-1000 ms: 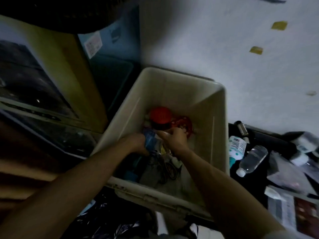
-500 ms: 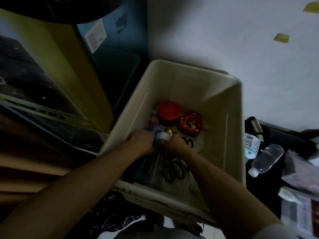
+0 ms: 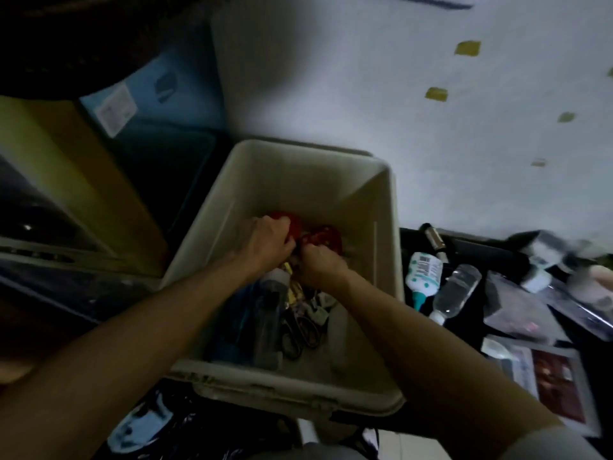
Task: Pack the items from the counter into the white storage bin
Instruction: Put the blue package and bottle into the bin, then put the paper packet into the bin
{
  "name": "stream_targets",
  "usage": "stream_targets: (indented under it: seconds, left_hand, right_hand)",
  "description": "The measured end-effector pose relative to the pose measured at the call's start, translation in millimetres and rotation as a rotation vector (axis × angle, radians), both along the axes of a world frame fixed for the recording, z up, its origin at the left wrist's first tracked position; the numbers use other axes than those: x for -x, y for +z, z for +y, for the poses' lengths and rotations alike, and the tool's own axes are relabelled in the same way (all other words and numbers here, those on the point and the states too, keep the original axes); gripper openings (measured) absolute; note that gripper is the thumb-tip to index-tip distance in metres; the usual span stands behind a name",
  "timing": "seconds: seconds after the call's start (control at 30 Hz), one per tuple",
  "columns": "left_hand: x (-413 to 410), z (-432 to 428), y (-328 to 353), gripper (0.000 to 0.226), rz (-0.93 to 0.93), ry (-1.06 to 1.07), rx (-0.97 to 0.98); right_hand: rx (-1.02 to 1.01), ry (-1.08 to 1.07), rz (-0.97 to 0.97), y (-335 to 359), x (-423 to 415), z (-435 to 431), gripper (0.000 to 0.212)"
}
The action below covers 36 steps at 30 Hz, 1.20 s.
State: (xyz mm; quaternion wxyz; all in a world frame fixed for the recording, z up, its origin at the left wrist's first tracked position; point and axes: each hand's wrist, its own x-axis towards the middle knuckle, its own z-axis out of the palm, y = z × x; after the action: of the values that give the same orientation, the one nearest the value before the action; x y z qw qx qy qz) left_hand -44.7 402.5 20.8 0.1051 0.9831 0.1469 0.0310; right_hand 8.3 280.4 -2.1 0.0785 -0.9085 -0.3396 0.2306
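Left fingers (image 3: 282, 224) curled down over the red tub (image 3: 295, 229), clasping its top. My left hand (image 3: 267, 242) sits deep in the white bin (image 3: 298, 180). My right hand (image 3: 320, 265) is knuckle to knuckle beside it, fingers bunched tight. What they pinch, if anything, I can't tell.

Just past my right fingertips is the red heart tin (image 3: 323, 239). Back toward my wrists, a capped bottle (image 3: 272, 303) and the scissors (image 3: 300, 330) lie on the bin floor.

Out beyond my right forearm, on the dark counter (image 3: 464, 333), a white tube (image 3: 423, 273) and a clear bottle (image 3: 459, 288) are still unpacked.
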Motion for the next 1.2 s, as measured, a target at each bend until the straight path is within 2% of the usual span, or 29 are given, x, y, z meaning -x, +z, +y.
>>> stream_targets:
  seconds: [0.2, 0.3, 0.4, 0.53, 0.67, 0.8, 0.97, 1.2]
  left_hand:
    - [-38, -40, 34, 0.03, -0.249, -0.092, 0.053]
    - [-56, -65, 49, 0.023, -0.337, -0.099, -0.004]
    - [-71, -97, 60, 0.024, -0.361, -0.134, -0.035]
    - [-92, -144, 64, 0.024, -0.393, -0.237, -0.073]
    - [-114, -193, 62, 0.025, -0.412, -0.339, -0.172]
    - [-126, -243, 52, 0.024, -0.384, -0.455, -0.176]
    - [-139, -294, 27, 0.019, -0.326, -0.562, -0.152]
    - [-148, -355, -5, 0.025, -0.16, -0.697, -0.185]
  right_hand:
    - [-0.136, 0.016, -0.341, 61, -19, -49, 0.026]
    - [-0.209, 0.046, -0.538, 72, -41, -85, 0.019]
    - [-0.265, -0.052, -0.645, 77, -59, -130, 0.036]
    - [-0.303, -0.254, -0.608, 71, -78, -200, 0.04]
    - [-0.141, -0.387, -0.541, 59, -86, -271, 0.038]
    - [-0.001, -0.503, -0.457, 43, -90, -337, 0.042]
    - [0.11, -0.554, -0.353, 20, -89, -401, 0.041]
    - [0.16, -0.563, -0.253, -9, -87, -451, 0.043]
